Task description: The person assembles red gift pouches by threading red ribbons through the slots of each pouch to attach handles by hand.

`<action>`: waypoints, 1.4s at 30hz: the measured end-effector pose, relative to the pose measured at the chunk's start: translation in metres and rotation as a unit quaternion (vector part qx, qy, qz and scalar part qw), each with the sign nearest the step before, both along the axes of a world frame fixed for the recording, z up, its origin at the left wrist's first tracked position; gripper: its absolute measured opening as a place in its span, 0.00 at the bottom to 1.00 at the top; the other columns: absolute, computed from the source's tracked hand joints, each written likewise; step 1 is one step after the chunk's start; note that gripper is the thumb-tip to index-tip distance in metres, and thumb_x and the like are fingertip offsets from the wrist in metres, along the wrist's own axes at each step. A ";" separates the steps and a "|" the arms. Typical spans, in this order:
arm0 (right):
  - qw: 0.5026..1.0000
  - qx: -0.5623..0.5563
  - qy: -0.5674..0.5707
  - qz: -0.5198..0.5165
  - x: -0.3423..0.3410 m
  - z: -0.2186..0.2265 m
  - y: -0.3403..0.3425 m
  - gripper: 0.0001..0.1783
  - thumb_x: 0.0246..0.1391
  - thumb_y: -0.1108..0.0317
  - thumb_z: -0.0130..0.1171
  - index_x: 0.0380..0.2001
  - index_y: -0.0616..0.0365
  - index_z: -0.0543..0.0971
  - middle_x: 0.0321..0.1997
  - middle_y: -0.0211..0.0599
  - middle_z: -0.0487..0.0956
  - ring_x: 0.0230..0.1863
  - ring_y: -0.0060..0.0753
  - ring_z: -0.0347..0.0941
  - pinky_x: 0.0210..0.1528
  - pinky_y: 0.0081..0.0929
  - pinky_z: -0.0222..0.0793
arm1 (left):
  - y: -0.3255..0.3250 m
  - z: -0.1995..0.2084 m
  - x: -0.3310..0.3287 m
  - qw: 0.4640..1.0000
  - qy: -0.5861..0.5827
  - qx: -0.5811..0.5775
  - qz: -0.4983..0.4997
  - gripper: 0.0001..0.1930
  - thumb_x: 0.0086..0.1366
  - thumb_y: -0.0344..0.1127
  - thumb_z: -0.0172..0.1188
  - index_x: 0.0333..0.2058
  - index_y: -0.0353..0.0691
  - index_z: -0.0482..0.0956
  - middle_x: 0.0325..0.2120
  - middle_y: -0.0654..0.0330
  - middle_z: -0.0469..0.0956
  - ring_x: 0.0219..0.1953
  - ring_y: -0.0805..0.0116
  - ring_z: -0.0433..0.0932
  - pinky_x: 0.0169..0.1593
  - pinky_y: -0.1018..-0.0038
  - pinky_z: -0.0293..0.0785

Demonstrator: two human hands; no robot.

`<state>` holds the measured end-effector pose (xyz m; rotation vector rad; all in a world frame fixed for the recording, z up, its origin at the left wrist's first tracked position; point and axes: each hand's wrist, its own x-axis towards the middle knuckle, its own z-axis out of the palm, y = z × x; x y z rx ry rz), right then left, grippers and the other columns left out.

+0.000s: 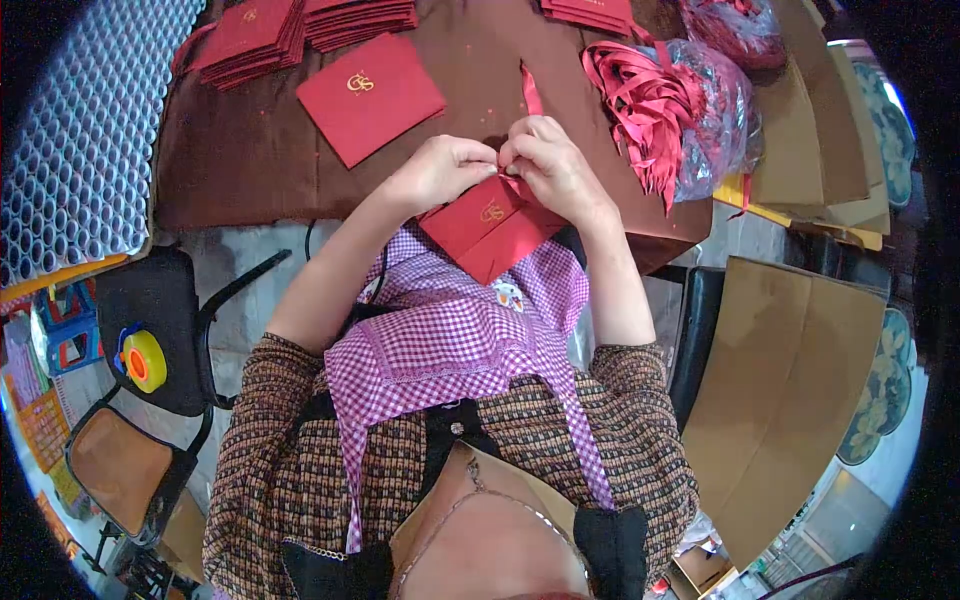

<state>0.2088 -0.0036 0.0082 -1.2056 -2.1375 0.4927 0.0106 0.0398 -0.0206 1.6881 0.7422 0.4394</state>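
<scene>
Red envelope [487, 228] at frame centre, upper edge hidden behind both hands, left hand [440, 170] and right hand [553, 165] pinching red ribbon [531, 92] at its top, knot not discernible, ribbon bundle in plastic bag [668, 110] upper right.

both hands up at the table edge: left hand [438, 170] & right hand [552, 165] pinch a red ribbon [530, 92] on a red envelope [487, 226]. another red envelope [370, 95] lies flat nearby, bag of ribbons [672, 110] to the right.

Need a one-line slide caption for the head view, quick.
Both hands, left hand and right hand, pinch a red ribbon at the top of a red envelope over a brown table.
</scene>
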 end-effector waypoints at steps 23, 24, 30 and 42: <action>0.982 0.114 -0.084 -0.127 -0.020 -0.021 -0.038 0.05 0.43 0.71 0.63 0.24 0.56 0.75 0.27 0.34 0.73 0.35 0.37 0.69 0.47 0.35 0.58 | -0.002 -0.018 0.003 1.000 0.020 -0.004 0.008 0.12 0.65 0.28 0.52 0.45 0.30 0.76 0.38 0.57 0.80 0.43 0.72 0.76 0.50 0.76 0.71; 0.984 0.095 -0.077 -0.132 -0.020 -0.022 -0.038 0.05 0.43 0.71 0.62 0.24 0.56 0.75 0.27 0.34 0.73 0.36 0.38 0.69 0.48 0.35 0.58 | -0.001 -0.018 0.003 0.999 0.026 -0.009 0.022 0.11 0.65 0.28 0.52 0.43 0.30 0.77 0.37 0.58 0.80 0.43 0.72 0.76 0.49 0.76 0.71; 0.992 0.064 -0.038 -0.100 -0.002 -0.001 -0.025 0.11 0.46 0.74 0.59 0.37 0.55 0.78 0.34 0.34 0.75 0.44 0.40 0.70 0.51 0.36 0.60 | -0.004 -0.016 0.003 0.995 0.069 0.066 0.025 0.09 0.64 0.29 0.52 0.39 0.31 0.76 0.32 0.55 0.79 0.38 0.70 0.77 0.44 0.74 0.73; 0.999 -0.037 -0.008 0.027 0.022 0.003 -0.005 0.07 0.43 0.79 0.59 0.28 0.59 0.74 0.33 0.36 0.73 0.40 0.40 0.68 0.45 0.33 0.65 | -0.009 -0.004 -0.006 0.962 -0.040 -0.173 0.209 0.10 0.68 0.34 0.48 0.41 0.32 0.72 0.20 0.61 0.73 0.14 0.77 0.69 0.17 0.81 0.63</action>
